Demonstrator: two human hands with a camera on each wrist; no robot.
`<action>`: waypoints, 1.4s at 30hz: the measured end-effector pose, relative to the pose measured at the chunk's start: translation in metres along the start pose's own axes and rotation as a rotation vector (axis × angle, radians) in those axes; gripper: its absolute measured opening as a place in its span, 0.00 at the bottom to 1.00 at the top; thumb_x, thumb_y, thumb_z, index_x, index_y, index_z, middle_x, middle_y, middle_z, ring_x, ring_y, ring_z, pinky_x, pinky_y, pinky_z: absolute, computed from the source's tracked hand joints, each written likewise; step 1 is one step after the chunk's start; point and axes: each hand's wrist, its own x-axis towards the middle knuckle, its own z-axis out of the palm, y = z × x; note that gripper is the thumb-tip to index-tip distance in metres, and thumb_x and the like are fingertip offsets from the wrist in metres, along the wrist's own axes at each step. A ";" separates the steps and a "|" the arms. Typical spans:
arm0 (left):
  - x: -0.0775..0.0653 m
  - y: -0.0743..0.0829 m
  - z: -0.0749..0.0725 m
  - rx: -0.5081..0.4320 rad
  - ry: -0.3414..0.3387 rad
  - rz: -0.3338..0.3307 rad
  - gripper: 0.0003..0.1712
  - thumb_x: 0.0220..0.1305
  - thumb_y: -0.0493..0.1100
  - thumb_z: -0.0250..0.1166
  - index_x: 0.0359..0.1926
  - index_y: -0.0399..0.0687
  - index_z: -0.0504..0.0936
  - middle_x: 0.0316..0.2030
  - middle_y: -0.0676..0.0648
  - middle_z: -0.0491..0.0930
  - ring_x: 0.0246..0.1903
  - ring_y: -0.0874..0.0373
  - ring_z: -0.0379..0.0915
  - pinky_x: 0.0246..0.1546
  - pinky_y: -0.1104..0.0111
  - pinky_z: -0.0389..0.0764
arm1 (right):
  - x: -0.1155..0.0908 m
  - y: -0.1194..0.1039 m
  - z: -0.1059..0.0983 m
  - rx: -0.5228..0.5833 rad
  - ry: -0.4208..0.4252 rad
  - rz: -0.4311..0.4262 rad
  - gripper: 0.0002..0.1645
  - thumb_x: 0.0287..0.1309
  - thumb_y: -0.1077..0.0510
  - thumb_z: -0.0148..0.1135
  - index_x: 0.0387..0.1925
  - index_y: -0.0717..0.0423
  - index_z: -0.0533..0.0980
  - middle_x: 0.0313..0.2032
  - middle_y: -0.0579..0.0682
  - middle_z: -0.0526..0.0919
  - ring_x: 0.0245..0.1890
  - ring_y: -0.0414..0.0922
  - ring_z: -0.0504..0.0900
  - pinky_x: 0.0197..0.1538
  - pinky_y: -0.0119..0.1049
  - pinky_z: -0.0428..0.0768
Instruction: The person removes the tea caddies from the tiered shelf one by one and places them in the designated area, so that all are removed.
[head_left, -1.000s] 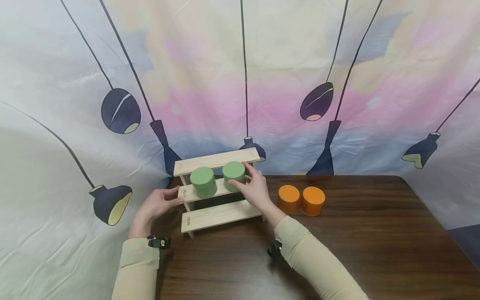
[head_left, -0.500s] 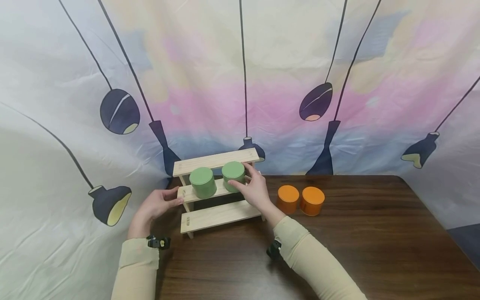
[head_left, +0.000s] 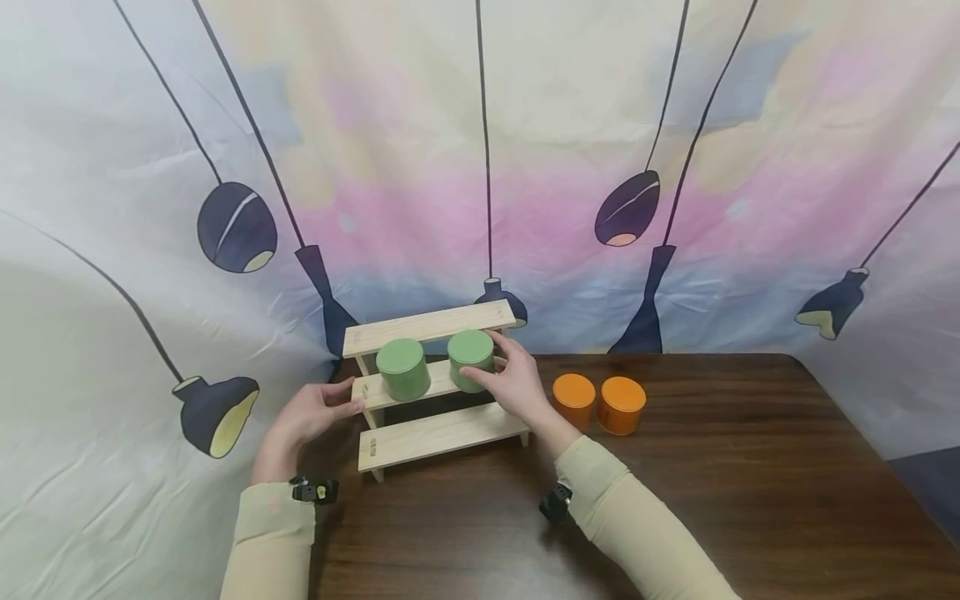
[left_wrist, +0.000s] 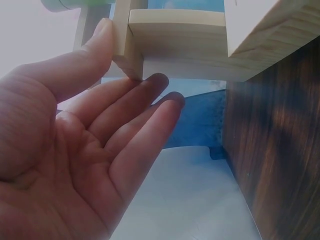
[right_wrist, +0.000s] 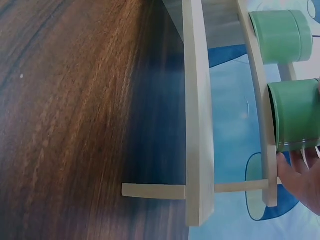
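A three-step wooden shelf rack [head_left: 442, 436] stands on the table with two green lidded tins on its middle board. My left hand [head_left: 313, 414] pinches the left end of that board, thumb on one side and fingertips on the other, as the left wrist view shows with the hand [left_wrist: 85, 135] close up. My right hand [head_left: 519, 381] holds the right green tin [head_left: 468, 354] between thumb and fingers. In the right wrist view this tin [right_wrist: 297, 115] sits at the board, slightly tilted. The left green tin [head_left: 402, 367] stands apart from it, untouched.
Two orange tins, a left one [head_left: 573, 404] and a right one [head_left: 622, 408], stand side by side on the dark wooden table [head_left: 712, 492], right of the rack. A cloth backdrop [head_left: 570, 125] printed with hanging lamps rises behind the table.
The right green tin has shifted a little to the right with my right hand, widening the gap between the green tins. My left hand keeps its hold on the rack.
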 end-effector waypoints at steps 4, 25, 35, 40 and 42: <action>0.001 -0.001 0.001 -0.011 -0.002 -0.013 0.44 0.72 0.54 0.73 0.77 0.36 0.68 0.71 0.29 0.72 0.74 0.28 0.61 0.71 0.37 0.67 | -0.002 0.001 -0.006 0.018 -0.014 0.018 0.49 0.56 0.45 0.85 0.76 0.45 0.72 0.70 0.53 0.76 0.66 0.54 0.80 0.64 0.50 0.82; 0.002 0.000 -0.001 0.015 -0.009 0.009 0.44 0.72 0.54 0.73 0.77 0.33 0.67 0.69 0.28 0.73 0.73 0.28 0.63 0.70 0.37 0.68 | -0.016 0.012 -0.034 0.097 -0.045 0.013 0.54 0.54 0.50 0.86 0.79 0.52 0.69 0.70 0.52 0.78 0.66 0.56 0.81 0.64 0.50 0.83; -0.002 0.002 -0.001 0.033 -0.003 0.013 0.41 0.73 0.51 0.73 0.76 0.32 0.69 0.67 0.28 0.75 0.72 0.28 0.63 0.70 0.38 0.68 | -0.040 0.017 -0.064 0.188 -0.019 0.023 0.51 0.54 0.53 0.86 0.77 0.50 0.71 0.66 0.54 0.80 0.65 0.54 0.81 0.65 0.46 0.82; -0.004 0.005 0.000 0.016 -0.006 0.015 0.42 0.72 0.51 0.73 0.76 0.32 0.69 0.68 0.28 0.74 0.73 0.28 0.63 0.70 0.37 0.68 | -0.061 0.024 -0.099 0.233 -0.003 0.041 0.47 0.57 0.58 0.83 0.76 0.50 0.72 0.66 0.57 0.78 0.64 0.57 0.81 0.60 0.40 0.85; -0.004 0.004 -0.001 0.023 -0.004 0.013 0.42 0.72 0.50 0.73 0.76 0.32 0.69 0.68 0.28 0.74 0.72 0.28 0.63 0.69 0.37 0.69 | -0.070 0.028 -0.116 0.234 0.002 0.059 0.47 0.59 0.59 0.82 0.77 0.50 0.70 0.67 0.58 0.76 0.64 0.59 0.81 0.57 0.37 0.86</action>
